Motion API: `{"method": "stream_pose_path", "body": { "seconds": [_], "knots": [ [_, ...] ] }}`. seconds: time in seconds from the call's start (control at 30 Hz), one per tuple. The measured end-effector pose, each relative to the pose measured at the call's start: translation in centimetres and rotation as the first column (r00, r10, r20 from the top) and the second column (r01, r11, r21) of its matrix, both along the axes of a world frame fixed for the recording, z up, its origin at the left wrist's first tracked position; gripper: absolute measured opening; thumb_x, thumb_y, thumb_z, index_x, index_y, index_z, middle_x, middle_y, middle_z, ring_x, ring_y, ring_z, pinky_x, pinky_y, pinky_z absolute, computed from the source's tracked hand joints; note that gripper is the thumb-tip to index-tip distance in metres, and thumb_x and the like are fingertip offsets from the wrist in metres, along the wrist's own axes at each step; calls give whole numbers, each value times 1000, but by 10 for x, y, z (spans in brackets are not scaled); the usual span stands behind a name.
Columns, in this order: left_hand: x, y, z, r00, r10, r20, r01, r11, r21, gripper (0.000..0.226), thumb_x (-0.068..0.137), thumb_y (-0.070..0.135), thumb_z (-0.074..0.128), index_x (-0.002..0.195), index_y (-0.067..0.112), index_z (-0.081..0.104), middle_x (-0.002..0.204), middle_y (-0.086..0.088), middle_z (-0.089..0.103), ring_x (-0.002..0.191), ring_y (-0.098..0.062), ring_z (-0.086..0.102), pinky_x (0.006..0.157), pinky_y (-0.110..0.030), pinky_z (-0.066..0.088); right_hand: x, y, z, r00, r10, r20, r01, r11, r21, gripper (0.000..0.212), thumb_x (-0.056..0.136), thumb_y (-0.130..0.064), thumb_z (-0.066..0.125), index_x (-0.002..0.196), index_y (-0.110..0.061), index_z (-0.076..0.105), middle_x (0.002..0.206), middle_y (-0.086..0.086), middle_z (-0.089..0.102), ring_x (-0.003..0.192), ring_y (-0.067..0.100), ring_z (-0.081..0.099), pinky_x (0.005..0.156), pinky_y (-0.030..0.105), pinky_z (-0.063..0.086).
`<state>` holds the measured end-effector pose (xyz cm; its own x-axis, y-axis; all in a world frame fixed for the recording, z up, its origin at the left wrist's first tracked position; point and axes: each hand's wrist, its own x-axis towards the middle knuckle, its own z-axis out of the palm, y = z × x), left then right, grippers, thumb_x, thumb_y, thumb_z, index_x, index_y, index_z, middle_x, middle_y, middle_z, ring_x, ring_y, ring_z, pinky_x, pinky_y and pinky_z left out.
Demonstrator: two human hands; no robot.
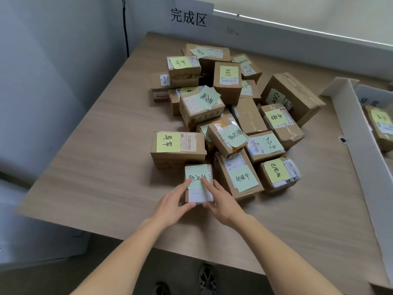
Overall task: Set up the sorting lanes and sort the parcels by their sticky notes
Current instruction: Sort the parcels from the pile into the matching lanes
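Observation:
A heap of several brown cardboard parcels [225,107], each with a green or yellow sticky note, lies in the middle of the wooden table [102,162]. At the front of the heap stands a small parcel [198,193] with a green note [196,175] on top. My left hand [173,206] grips its left side and near edge, forefinger on the note. My right hand [221,203] grips its right side, forefinger also on the note. The parcel rests on the table.
A white divider board [357,133] runs along the right, with a white lane box [374,96] behind it that holds a parcel [380,126]. A paper sign with black characters [189,17] hangs on the back wall. The table's near edge is close to my shoes.

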<state>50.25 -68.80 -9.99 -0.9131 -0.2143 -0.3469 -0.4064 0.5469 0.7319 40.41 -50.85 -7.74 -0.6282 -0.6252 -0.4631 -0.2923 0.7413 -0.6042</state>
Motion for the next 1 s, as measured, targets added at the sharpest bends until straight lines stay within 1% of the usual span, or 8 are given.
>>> {"method": "stream_pose_path", "body": {
  "seconds": [0.13,0.33,0.43,0.5,0.57,0.67,0.87,1.0],
  "knots": [
    [0,6,-7,1000,3,-29,-3,1000,0,84,90,40,68,151,53,12,158,14,29,139,-14,38,107,-43,44,5,3,-11,1000,-27,-16,26,999,-30,80,103,-20,56,158,-49,5,170,-6,0,155,17,8,122,36,24],
    [6,14,-3,992,116,-52,-109,986,125,79,91,30,68,150,52,20,156,12,34,139,-14,38,107,-40,45,10,-1,6,999,-49,-8,48,999,-13,77,102,-19,57,160,-43,12,168,-4,12,154,20,16,122,39,27],
    [9,11,20,990,116,-77,-103,983,155,77,91,32,68,150,51,23,154,15,34,139,-11,38,108,-37,44,10,-4,29,998,-47,-29,47,999,-11,79,101,-22,60,159,-43,12,168,-4,15,153,22,21,122,43,30],
    [5,4,45,989,107,-104,-89,982,167,76,90,33,69,150,48,26,153,16,37,137,-8,40,109,-33,44,7,-7,53,997,-51,-60,50,998,-23,78,100,-27,61,160,-42,13,166,-5,20,151,22,26,119,44,34],
    [-3,-2,78,983,92,-158,-72,989,127,74,88,31,72,149,43,31,149,16,42,134,-5,43,108,-22,39,4,-10,84,993,-50,-106,45,998,-50,76,100,-29,61,160,-39,15,163,-7,25,148,21,30,117,42,36],
    [-15,-5,135,969,59,-239,-46,997,58,73,88,29,73,150,35,36,149,13,44,135,-2,38,105,-12,29,-4,-10,139,979,-77,-188,68,996,-57,76,100,-21,59,161,-38,15,167,-8,18,151,21,23,120,43,31],
    [-39,8,242,942,-42,-332,36,999,-22,72,90,38,68,152,39,30,151,6,43,134,-14,44,109,-30,39,-14,10,252,942,-107,-319,91,994,-65,81,99,-13,59,161,-38,13,164,-4,22,147,27,32,111,38,39],
    [-58,30,314,889,-151,-432,92,984,-154,73,91,40,66,153,35,28,149,2,45,133,-16,45,107,-30,39,-21,35,320,893,-154,-422,118,987,-111,82,98,-21,64,161,-35,14,162,0,28,145,25,34,116,41,37]
  ]
}}
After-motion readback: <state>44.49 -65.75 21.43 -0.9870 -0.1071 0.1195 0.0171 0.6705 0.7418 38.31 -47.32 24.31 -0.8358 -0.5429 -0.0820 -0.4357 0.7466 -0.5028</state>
